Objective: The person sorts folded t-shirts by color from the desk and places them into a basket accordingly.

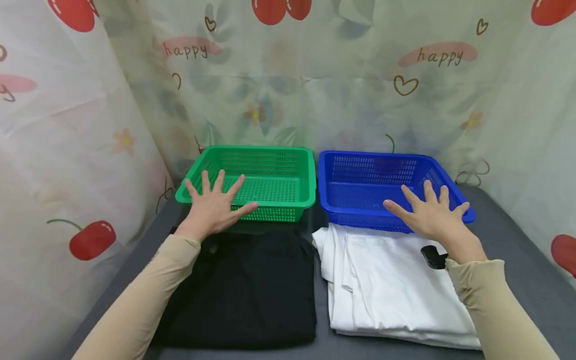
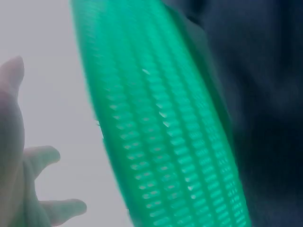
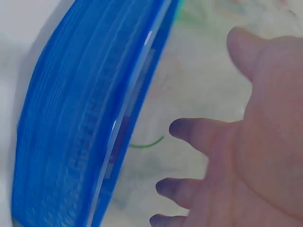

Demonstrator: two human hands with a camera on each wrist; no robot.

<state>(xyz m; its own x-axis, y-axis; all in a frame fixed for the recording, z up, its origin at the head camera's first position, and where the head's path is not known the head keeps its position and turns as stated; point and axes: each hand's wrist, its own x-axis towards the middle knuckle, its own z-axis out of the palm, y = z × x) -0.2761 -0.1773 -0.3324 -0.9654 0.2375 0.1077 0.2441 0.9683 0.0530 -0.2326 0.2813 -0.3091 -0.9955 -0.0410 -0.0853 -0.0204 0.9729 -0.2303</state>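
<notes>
- fingers (image 1: 206, 184) spread wide: left hand (image 1: 210, 211) near green basket (image 1: 274, 213), right hand (image 1: 433, 219) near blue basket (image 1: 355, 219)
- black cloth (image 1: 252, 295), white cloth (image 1: 396, 300) lie nearer on bench (image 1: 508, 240)
- curtain (image 1: 292, 100) reads "happy" twice

The person's left hand (image 1: 213, 207) is splayed before a green perforated basket (image 1: 270, 187) on the far left; the right hand (image 1: 432, 217), likewise splayed, is before a blue perforated basket (image 1: 360, 192) on the far right; nearer lie folded black cloth (image 1: 252, 290), left, and folded white cloth (image 1: 391, 290), right.
</notes>
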